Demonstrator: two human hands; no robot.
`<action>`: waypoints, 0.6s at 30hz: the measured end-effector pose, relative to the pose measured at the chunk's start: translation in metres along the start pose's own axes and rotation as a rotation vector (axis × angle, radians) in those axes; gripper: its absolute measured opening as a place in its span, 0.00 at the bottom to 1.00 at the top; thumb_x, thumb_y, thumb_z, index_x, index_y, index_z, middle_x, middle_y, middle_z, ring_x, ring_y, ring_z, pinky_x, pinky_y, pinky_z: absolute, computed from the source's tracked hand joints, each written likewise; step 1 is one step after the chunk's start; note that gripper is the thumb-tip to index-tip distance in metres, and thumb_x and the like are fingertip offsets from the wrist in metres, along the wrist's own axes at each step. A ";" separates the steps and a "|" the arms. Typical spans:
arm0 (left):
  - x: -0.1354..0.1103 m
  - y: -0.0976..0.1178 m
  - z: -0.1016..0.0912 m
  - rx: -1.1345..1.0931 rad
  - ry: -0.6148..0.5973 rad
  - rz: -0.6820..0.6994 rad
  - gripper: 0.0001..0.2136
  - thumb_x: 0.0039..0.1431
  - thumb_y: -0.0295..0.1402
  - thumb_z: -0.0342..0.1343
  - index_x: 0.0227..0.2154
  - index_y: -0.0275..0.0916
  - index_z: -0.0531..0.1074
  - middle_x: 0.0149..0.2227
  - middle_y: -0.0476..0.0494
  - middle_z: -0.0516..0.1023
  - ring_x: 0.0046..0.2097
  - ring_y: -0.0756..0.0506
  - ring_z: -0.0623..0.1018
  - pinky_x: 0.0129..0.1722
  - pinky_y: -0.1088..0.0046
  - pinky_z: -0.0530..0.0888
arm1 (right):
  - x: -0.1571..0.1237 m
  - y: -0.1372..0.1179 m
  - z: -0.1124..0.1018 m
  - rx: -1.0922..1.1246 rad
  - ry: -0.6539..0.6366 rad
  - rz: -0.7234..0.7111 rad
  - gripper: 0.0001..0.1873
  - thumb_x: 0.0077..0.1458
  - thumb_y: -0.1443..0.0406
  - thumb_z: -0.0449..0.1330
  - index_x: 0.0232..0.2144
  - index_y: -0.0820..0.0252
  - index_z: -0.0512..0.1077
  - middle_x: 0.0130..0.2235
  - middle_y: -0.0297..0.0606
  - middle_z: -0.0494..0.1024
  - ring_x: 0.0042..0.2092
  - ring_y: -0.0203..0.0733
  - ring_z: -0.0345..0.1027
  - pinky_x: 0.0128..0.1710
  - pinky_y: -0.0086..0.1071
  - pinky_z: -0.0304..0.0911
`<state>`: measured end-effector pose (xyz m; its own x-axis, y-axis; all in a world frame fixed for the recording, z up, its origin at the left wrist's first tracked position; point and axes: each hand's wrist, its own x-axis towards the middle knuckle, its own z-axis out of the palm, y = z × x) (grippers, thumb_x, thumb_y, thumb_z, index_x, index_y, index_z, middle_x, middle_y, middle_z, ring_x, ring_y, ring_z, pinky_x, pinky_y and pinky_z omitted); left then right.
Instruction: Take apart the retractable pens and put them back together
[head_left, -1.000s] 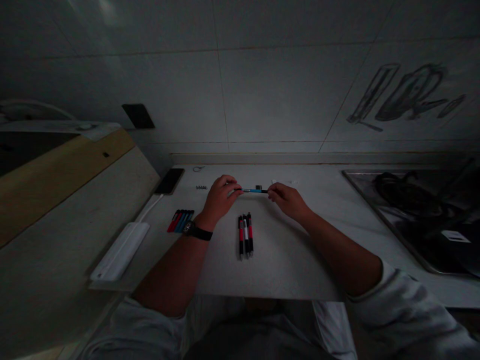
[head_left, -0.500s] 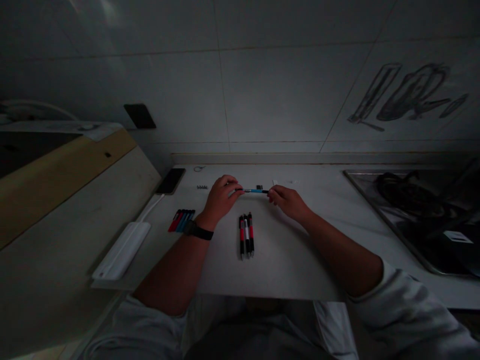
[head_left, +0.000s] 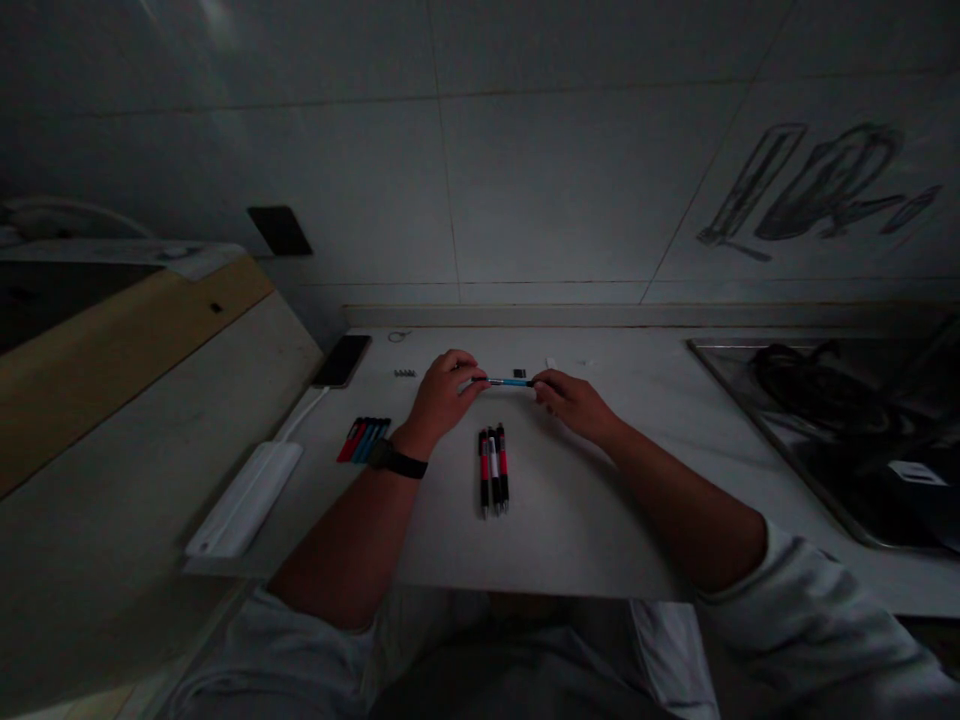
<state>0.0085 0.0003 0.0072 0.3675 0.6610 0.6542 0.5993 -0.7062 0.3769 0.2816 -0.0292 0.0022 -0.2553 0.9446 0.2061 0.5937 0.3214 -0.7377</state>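
Observation:
Both of my hands hold one blue pen [head_left: 504, 382] level above the white counter [head_left: 570, 500]. My left hand [head_left: 441, 393], a dark watch on its wrist, is closed round the pen's left end. The fingers of my right hand [head_left: 571, 402] pinch its dark right end. Just below the hands lie three red, white and black pens [head_left: 492, 470] side by side. A row of several red and blue pen barrels [head_left: 363, 440] lies to the left of my left wrist.
A dark phone [head_left: 342, 361] lies at the counter's back left, with a small spring [head_left: 404, 373] and a ring [head_left: 398, 336] near it. A white power strip [head_left: 244, 500] sits at the left edge. A small black part [head_left: 519, 373] lies behind the pen. A sink [head_left: 847, 420] is at right.
The hands stay on the blue pen; my right hand has slid slightly left along it. Nothing on the counter has moved.

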 end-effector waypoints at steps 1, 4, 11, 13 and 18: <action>0.000 0.000 0.000 -0.002 -0.003 -0.002 0.03 0.63 0.33 0.66 0.38 0.41 0.81 0.45 0.43 0.75 0.50 0.43 0.76 0.53 0.61 0.75 | 0.000 0.001 0.000 -0.001 -0.011 0.001 0.14 0.66 0.54 0.53 0.38 0.54 0.72 0.34 0.37 0.79 0.34 0.42 0.71 0.37 0.36 0.65; 0.000 0.000 0.001 -0.006 -0.014 -0.007 0.03 0.63 0.34 0.66 0.38 0.42 0.81 0.45 0.44 0.75 0.50 0.43 0.76 0.53 0.61 0.75 | 0.000 0.002 0.001 -0.005 0.033 -0.012 0.11 0.60 0.56 0.61 0.41 0.54 0.72 0.38 0.37 0.79 0.36 0.42 0.72 0.39 0.35 0.66; -0.001 -0.001 0.001 -0.037 -0.028 -0.012 0.03 0.64 0.34 0.65 0.39 0.42 0.81 0.45 0.43 0.75 0.49 0.43 0.76 0.52 0.61 0.75 | 0.000 -0.001 0.001 -0.003 -0.008 -0.028 0.11 0.63 0.55 0.57 0.39 0.55 0.73 0.36 0.37 0.80 0.35 0.42 0.71 0.38 0.35 0.64; -0.001 0.000 0.001 -0.054 -0.037 -0.019 0.03 0.64 0.34 0.65 0.39 0.43 0.81 0.45 0.43 0.75 0.50 0.43 0.76 0.53 0.61 0.75 | -0.001 -0.002 0.001 0.000 0.014 -0.037 0.12 0.60 0.54 0.60 0.41 0.54 0.74 0.36 0.36 0.80 0.35 0.41 0.71 0.37 0.34 0.63; 0.002 -0.001 0.000 -0.221 -0.019 -0.109 0.04 0.63 0.32 0.65 0.39 0.42 0.81 0.45 0.43 0.77 0.49 0.44 0.78 0.53 0.62 0.75 | -0.001 -0.006 -0.001 -0.037 0.058 -0.076 0.14 0.64 0.53 0.57 0.39 0.54 0.78 0.33 0.36 0.80 0.33 0.41 0.71 0.36 0.34 0.62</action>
<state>0.0087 0.0023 0.0088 0.3233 0.7396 0.5903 0.4665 -0.6673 0.5806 0.2790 -0.0323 0.0067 -0.2567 0.9195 0.2978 0.6027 0.3932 -0.6944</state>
